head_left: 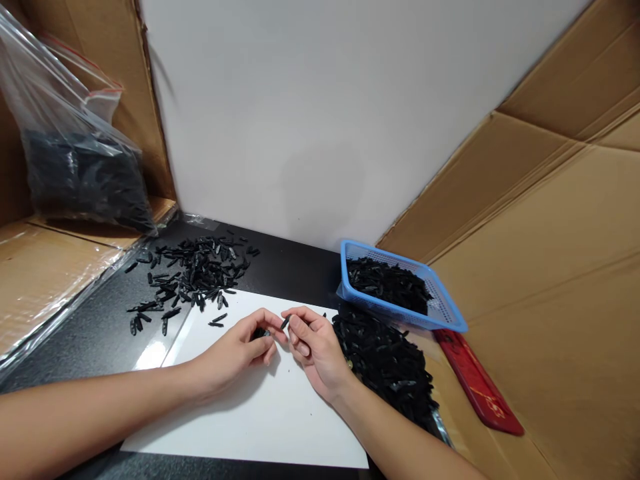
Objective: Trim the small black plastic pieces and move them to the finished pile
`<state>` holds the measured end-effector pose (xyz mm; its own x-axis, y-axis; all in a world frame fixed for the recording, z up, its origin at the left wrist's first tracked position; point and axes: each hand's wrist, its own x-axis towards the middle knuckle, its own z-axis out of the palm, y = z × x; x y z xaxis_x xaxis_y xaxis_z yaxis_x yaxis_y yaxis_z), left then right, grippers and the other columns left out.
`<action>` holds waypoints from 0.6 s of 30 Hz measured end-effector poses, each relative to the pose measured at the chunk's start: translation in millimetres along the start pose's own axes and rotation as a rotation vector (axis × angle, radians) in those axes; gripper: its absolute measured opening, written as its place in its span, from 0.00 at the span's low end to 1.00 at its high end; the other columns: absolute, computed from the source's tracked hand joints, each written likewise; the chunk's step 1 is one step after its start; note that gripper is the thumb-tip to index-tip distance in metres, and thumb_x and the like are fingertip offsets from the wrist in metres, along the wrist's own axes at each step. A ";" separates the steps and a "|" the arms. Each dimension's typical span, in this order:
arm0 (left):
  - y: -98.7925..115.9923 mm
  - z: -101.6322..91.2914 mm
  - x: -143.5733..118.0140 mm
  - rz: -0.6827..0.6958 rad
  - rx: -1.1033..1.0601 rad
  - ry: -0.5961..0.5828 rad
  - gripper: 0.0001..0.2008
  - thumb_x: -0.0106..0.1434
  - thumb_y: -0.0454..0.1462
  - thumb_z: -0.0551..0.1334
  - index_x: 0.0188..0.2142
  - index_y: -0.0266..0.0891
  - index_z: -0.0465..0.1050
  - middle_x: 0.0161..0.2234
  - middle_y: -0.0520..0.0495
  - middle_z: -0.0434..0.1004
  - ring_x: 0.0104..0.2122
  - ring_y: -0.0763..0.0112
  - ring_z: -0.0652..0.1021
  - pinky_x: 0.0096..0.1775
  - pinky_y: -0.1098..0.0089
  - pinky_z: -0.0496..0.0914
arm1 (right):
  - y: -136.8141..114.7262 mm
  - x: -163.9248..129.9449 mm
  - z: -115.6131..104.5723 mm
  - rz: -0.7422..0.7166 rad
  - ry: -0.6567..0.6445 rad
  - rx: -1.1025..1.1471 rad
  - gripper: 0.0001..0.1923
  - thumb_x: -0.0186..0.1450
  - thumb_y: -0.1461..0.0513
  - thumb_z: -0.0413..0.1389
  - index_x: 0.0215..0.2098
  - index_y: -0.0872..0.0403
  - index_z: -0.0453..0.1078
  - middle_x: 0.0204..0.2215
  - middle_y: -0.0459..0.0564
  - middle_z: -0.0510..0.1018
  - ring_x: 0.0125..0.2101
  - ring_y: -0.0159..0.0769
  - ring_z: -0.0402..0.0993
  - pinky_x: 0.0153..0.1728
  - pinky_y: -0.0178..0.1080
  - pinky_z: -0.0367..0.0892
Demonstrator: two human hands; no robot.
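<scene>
Hands [280,343] on two black parts [285,323]

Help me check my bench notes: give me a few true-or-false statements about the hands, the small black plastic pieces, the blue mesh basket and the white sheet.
1. The blue plastic mesh basket holds black pieces. True.
2. The right hand pinches a small black plastic piece. True.
3. The hands work over a red sheet. False: over a white sheet.
4. The clear plastic bag lies empty. False: it is filled with dark pieces.
5. The left hand rests inside the basket. False: it is over the sheet, fingers closed on a black piece.
</scene>
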<state>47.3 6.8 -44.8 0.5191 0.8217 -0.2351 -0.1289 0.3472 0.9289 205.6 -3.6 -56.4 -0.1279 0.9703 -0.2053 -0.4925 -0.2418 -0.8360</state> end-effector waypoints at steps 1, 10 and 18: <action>-0.5 0.2 0.0 0.010 -0.009 0.003 0.05 0.59 0.32 0.61 0.37 0.38 0.69 0.27 0.53 0.71 0.23 0.76 0.66 0.27 0.72 0.57 | 0.0 0.1 -0.5 0.001 0.002 0.001 0.15 0.50 0.56 0.69 0.31 0.56 0.75 0.15 0.38 0.65 0.13 0.19 0.46 0.12 0.26 0.39; -1.0 0.3 0.4 0.078 0.036 -0.033 0.13 0.62 0.42 0.63 0.42 0.40 0.67 0.23 0.54 0.72 0.18 0.77 0.63 0.23 0.73 0.53 | 1.4 0.7 -2.9 -0.004 -0.011 -0.009 0.13 0.53 0.56 0.67 0.32 0.56 0.75 0.16 0.39 0.65 0.14 0.20 0.46 0.13 0.27 0.39; 3.5 0.5 -2.5 0.038 0.176 -0.063 0.18 0.62 0.44 0.62 0.49 0.41 0.64 0.24 0.52 0.75 0.16 0.79 0.59 0.20 0.74 0.50 | 1.3 -1.6 -0.3 -0.025 -0.096 0.009 0.15 0.60 0.52 0.59 0.26 0.55 0.67 0.18 0.42 0.69 0.12 0.22 0.50 0.12 0.27 0.41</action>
<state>46.0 5.7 -40.8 0.5693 0.8009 -0.1858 -0.0026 0.2277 0.9737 205.4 -5.4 -57.4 -0.1970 0.9711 -0.1348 -0.5039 -0.2183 -0.8358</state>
